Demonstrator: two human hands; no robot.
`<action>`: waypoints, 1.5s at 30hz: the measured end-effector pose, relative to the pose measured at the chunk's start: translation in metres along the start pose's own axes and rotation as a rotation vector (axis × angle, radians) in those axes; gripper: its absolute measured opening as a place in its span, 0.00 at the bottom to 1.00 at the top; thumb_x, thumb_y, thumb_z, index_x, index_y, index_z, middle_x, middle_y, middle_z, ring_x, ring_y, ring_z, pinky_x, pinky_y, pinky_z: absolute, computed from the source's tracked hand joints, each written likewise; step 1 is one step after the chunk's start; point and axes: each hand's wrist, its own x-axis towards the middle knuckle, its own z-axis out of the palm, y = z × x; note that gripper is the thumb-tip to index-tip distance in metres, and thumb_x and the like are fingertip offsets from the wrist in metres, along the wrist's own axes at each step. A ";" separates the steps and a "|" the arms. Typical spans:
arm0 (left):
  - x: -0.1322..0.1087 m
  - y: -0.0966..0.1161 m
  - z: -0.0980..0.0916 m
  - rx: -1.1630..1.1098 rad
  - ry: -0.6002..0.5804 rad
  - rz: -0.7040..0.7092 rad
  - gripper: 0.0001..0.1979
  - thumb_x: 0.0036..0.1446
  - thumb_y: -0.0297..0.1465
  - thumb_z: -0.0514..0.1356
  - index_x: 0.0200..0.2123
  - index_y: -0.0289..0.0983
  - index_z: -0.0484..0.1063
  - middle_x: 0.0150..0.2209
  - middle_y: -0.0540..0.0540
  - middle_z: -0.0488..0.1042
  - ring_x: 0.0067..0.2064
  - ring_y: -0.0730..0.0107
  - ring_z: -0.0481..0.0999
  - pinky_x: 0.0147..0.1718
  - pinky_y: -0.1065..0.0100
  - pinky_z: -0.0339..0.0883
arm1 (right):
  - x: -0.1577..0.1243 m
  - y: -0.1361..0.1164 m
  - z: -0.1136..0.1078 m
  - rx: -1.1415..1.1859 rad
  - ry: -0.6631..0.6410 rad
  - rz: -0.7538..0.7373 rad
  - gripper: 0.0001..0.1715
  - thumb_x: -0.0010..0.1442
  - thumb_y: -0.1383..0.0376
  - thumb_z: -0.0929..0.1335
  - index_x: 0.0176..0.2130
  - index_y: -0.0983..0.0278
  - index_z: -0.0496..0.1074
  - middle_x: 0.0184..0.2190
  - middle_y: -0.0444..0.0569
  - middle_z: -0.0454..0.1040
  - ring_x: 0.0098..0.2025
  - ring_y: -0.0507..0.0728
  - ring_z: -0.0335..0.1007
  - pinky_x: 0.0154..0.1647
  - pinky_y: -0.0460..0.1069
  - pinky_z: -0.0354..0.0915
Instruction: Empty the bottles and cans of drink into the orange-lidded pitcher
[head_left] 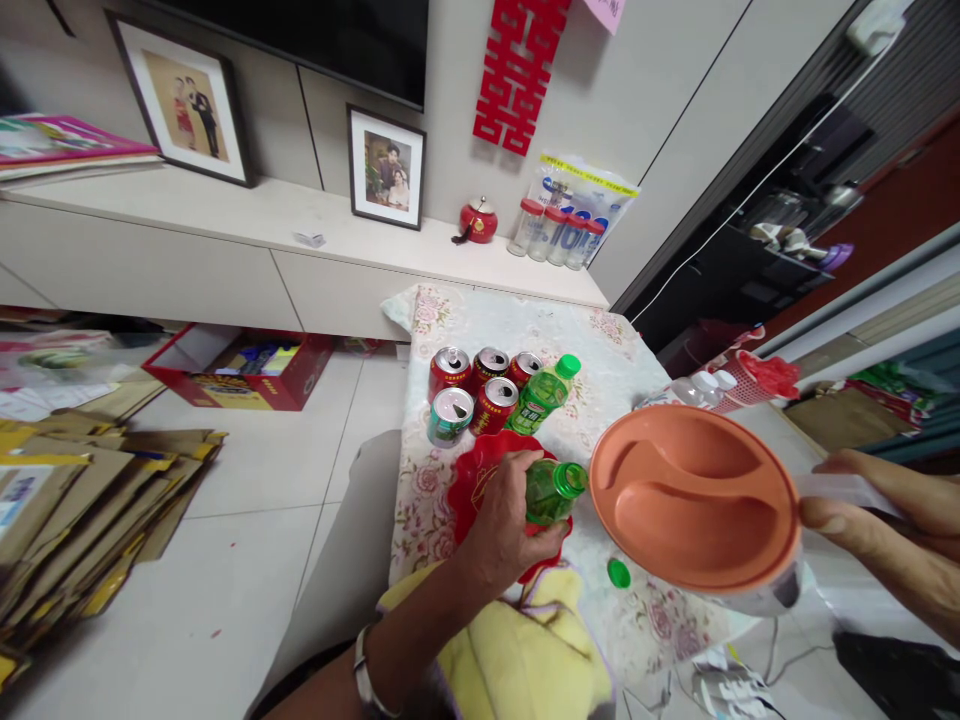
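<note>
My left hand (504,525) is wrapped round a green plastic bottle (546,492), tilted over a red scalloped tray (469,500), with its uncapped mouth pointing right. A loose green cap (619,573) lies on the flowered tablecloth (427,510). At the right, my right hand (892,520) grips the clear handle of a pitcher with an orange lid (697,535). The lid faces me, close to the bottle's mouth; most of the pitcher's body is hidden beneath it. Behind the tray stand several opened drink cans (495,405) and a capped green bottle (541,395).
A yellow cloth (517,650) lies at the table's near edge. Clear bottles (697,388) and a red basket (750,380) are beyond the pitcher. Lidded jars (555,237) stand on the cabinet (300,215). Flattened cardboard (97,500) and a red box (247,385) occupy the floor at left.
</note>
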 end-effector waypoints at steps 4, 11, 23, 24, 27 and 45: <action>0.000 0.000 0.000 -0.007 0.014 -0.015 0.38 0.54 0.29 0.71 0.65 0.42 0.62 0.58 0.37 0.73 0.60 0.46 0.78 0.62 0.42 0.75 | 0.002 -0.002 -0.001 0.030 -0.018 -0.001 0.16 0.69 0.50 0.72 0.35 0.56 0.78 0.23 0.40 0.77 0.19 0.52 0.71 0.17 0.44 0.61; 0.000 -0.001 0.001 0.007 0.003 -0.012 0.39 0.54 0.29 0.72 0.66 0.42 0.60 0.59 0.37 0.73 0.60 0.45 0.78 0.62 0.42 0.75 | 0.001 0.001 0.001 0.009 -0.004 0.001 0.16 0.69 0.48 0.71 0.36 0.56 0.78 0.23 0.41 0.78 0.20 0.54 0.73 0.17 0.45 0.62; 0.000 0.000 -0.001 0.019 0.006 -0.004 0.38 0.55 0.31 0.71 0.66 0.41 0.61 0.58 0.37 0.73 0.60 0.46 0.78 0.62 0.42 0.75 | 0.000 0.003 0.001 0.008 -0.007 0.011 0.16 0.68 0.49 0.72 0.35 0.56 0.80 0.25 0.42 0.80 0.22 0.55 0.76 0.18 0.46 0.64; 0.000 0.000 -0.001 0.018 0.009 -0.003 0.38 0.55 0.30 0.71 0.66 0.41 0.61 0.58 0.37 0.73 0.60 0.46 0.78 0.62 0.43 0.75 | 0.001 0.003 0.001 0.015 -0.014 0.009 0.16 0.69 0.50 0.72 0.34 0.56 0.79 0.26 0.41 0.81 0.22 0.55 0.76 0.18 0.46 0.63; 0.000 0.001 -0.001 0.019 0.005 0.000 0.38 0.55 0.30 0.71 0.66 0.41 0.61 0.59 0.36 0.73 0.60 0.46 0.78 0.62 0.44 0.75 | -0.001 0.005 0.001 -0.002 0.012 0.002 0.15 0.68 0.50 0.73 0.36 0.56 0.79 0.28 0.42 0.82 0.23 0.55 0.77 0.19 0.45 0.64; -0.001 -0.002 0.000 0.031 0.009 0.017 0.39 0.54 0.29 0.71 0.66 0.41 0.60 0.58 0.36 0.73 0.59 0.46 0.79 0.61 0.44 0.75 | -0.015 0.017 0.004 -0.036 0.015 0.156 0.22 0.63 0.39 0.73 0.41 0.52 0.82 0.28 0.43 0.81 0.24 0.57 0.76 0.23 0.49 0.67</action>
